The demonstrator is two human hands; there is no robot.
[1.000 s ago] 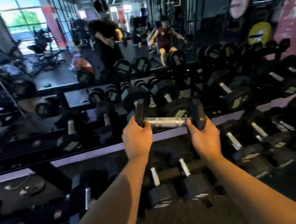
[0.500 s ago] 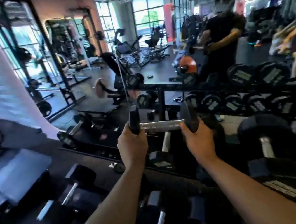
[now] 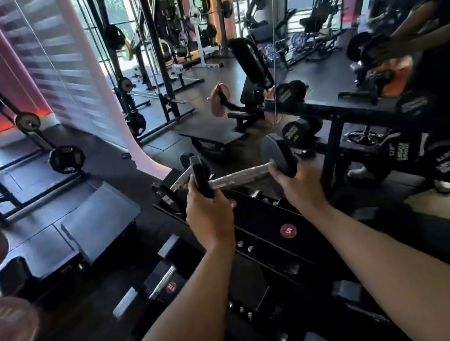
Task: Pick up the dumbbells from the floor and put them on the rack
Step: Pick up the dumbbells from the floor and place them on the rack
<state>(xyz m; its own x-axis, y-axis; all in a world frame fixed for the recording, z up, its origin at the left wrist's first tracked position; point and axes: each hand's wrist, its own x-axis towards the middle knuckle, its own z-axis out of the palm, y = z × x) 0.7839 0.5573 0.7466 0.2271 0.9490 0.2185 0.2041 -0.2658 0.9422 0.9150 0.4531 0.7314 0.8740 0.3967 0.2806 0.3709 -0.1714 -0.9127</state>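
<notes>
I hold one black dumbbell [image 3: 240, 174] with a silver knurled handle level in front of me, above the left end of the black rack [image 3: 258, 224]. My left hand [image 3: 209, 217] grips its left head from below. My right hand [image 3: 298, 185] cups its right head. The rack's slanted shelf under the dumbbell carries round pink weight labels, one reading 5 [image 3: 288, 231]. Another dumbbell [image 3: 178, 182] lies on the rack just behind the held one, partly hidden by it.
A wall mirror [image 3: 346, 48] behind the rack reflects dumbbells and a person in black. A small dumbbell [image 3: 162, 282] rests on a lower shelf. A padded bench [image 3: 99, 219] stands to the left, plate-loaded machines [image 3: 66, 160] beyond it. A pink weight plate [image 3: 5, 337] sits at bottom left.
My view has swung left along the rack, from its full middle section to its left end. Both hands kept hold of the dumbbell and carried it along.
</notes>
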